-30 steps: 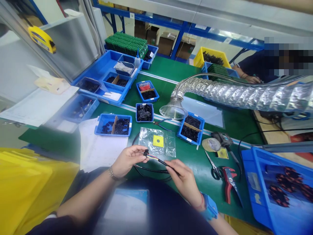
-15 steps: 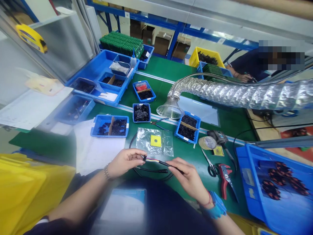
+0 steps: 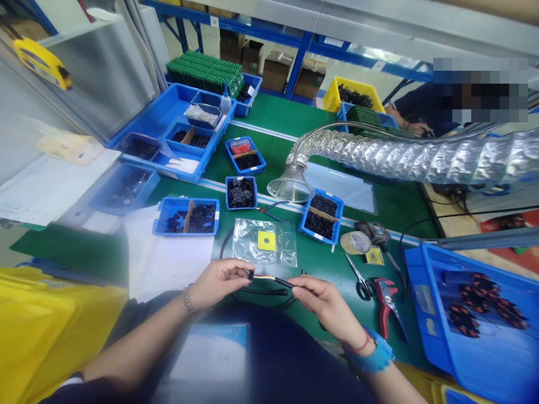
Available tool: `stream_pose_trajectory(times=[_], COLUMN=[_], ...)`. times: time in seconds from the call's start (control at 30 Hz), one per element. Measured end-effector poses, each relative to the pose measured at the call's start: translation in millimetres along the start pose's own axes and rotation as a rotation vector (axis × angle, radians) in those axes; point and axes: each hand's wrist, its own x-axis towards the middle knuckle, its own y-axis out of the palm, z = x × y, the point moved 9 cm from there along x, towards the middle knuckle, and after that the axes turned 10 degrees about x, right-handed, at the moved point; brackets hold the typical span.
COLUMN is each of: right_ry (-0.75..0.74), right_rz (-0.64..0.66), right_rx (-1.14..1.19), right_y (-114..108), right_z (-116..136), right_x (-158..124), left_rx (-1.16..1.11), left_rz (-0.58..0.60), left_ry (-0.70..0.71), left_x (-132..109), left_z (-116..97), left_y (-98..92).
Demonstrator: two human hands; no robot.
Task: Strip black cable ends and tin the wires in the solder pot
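Note:
My left hand [image 3: 217,281] pinches a small black connector [image 3: 250,275] at the end of a black cable [image 3: 269,292], where short coloured wires show. My right hand [image 3: 324,306] is closed on the cable's black sheath a little to the right of those wires. The rest of the cable loops on the green mat under both hands. A clear plastic bag with a yellow square [image 3: 265,242] lies just beyond the hands.
Small blue bins of black parts [image 3: 187,216] [image 3: 241,192] [image 3: 320,217] stand past the bag. A silver fume duct with a funnel [image 3: 295,185] hangs over the mat. Scissors [image 3: 360,278], red cutters [image 3: 385,306] and a tape roll [image 3: 356,242] lie at right beside a big blue tray [image 3: 425,292]. Another person works at far right.
The view has shifted a little; both hands keep their hold on the connector and cable and have drifted slightly down and apart.

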Motion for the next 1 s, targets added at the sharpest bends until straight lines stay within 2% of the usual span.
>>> stream_pose_trajectory(times=[0.07, 0.13, 0.3, 0.43, 0.57, 0.7, 0.77, 0.9, 1.0], right_ry=[0.131, 0.192, 0.212, 0.219, 0.165, -0.084, -0.153, -0.166, -0.078], right_rz=[0.004, 0.011, 0.049, 0.051, 0.028, -0.016, -0.024, -0.037, -0.020], right_rx=[0.186, 0.293, 0.342, 0.389, 0.217, -0.101, -0.185, -0.220, -0.128], right_y=[1.9, 5.2, 11.4, 12.3, 10.5, 7.3, 7.6, 5.5, 4.6], right_z=[-13.3, -19.7, -23.9, -27.6, -26.2, -2.2, 5.8, 8.4, -2.0], right_x=[-0.3, -0.7, -1.0, -1.9, -1.5, -1.2, -2.3, -3.1, -1.9], left_rx=[0.024, 0.011, -0.098, -0.040, -0.074, -0.309, -0.379, -0.307, -0.210], left_rz=[0.015, 0.018, 0.002, -0.002, 0.007, -0.007, -0.011, -0.008, 0.008], left_ry=[0.022, 0.023, -0.067, -0.020, -0.019, -0.086, -0.109, -0.067, -0.067], left_x=[0.0, -0.1, -1.6, -3.2, -2.9, -0.8, -0.2, -0.3, -1.0], left_z=[-2.3, -1.8, 8.8, 3.2, 1.8, 11.6, 15.7, 11.9, 9.7], left_y=[1.6, 1.9, 0.3, -0.2, 2.2, 4.7, 5.7, 3.9, 3.8])
